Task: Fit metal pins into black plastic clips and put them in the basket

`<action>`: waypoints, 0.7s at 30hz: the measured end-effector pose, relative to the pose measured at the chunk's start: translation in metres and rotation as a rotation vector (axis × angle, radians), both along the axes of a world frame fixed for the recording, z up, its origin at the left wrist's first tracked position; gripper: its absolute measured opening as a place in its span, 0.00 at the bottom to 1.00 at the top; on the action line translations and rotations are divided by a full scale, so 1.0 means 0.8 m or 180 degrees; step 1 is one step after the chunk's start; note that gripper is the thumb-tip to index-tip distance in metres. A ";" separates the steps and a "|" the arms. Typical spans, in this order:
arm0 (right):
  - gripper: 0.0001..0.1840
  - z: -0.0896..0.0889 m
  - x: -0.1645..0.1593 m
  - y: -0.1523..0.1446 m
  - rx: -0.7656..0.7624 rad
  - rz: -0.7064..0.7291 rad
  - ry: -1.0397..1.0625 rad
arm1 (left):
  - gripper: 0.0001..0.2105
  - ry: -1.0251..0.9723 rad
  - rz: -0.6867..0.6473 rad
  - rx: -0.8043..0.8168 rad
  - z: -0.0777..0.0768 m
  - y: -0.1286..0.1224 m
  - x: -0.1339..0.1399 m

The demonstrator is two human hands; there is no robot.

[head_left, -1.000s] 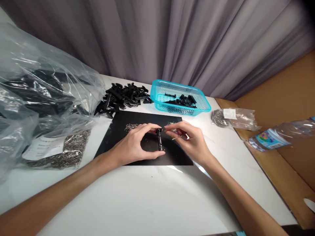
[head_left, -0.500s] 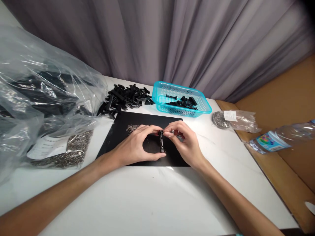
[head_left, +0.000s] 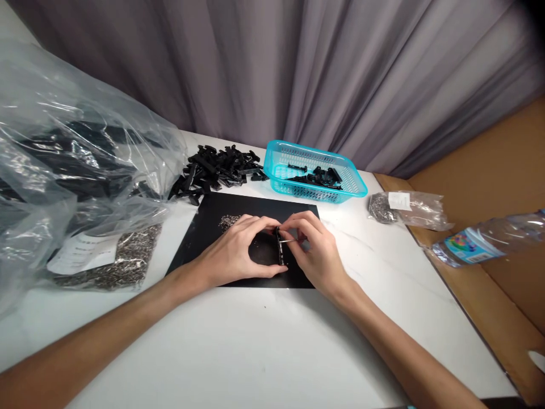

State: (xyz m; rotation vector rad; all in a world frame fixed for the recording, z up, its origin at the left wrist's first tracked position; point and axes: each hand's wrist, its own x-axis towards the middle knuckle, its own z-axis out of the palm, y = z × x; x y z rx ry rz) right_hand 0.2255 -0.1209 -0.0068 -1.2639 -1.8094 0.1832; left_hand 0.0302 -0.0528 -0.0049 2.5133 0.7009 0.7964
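Observation:
Between the thumb and fingers of my left hand (head_left: 238, 250) a narrow black plastic part (head_left: 280, 250) is held on end over the black mat (head_left: 213, 213). My right hand (head_left: 317, 247) is closed in a pinch on a thin metal pin (head_left: 289, 241), which points left at the part's side. Its fingertips are at the part's upper end. Whether the pin's tip is inside the part, I cannot tell. Small metal pieces (head_left: 229, 221) lie heaped on the mat behind my left hand.
Loose black parts (head_left: 223, 167) are piled at the back, beside a blue basket (head_left: 357, 187) holding similar ones. Clear bags stand left, one with metal pieces (head_left: 138, 255). A small bag (head_left: 383, 207) and plastic bottle (head_left: 472, 244) lie right.
My right hand has shifted slightly, bringing the pin's end across to the black part. The part has tilted a little in my left hand, which has otherwise stayed in place.

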 end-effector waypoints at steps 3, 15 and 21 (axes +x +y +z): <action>0.06 -0.003 -0.004 0.000 0.0122 -0.0116 -0.0127 | 0.29 -0.0034 0.0001 0.0052 -0.001 0.000 0.000; 0.06 -0.019 -0.012 -0.001 0.0695 -0.0416 -0.0130 | 0.28 -0.0158 0.0018 0.0230 -0.004 0.002 0.000; 0.06 -0.015 -0.014 -0.002 0.0724 -0.0554 -0.0354 | 0.28 -0.0179 -0.0049 0.0247 -0.004 0.001 0.000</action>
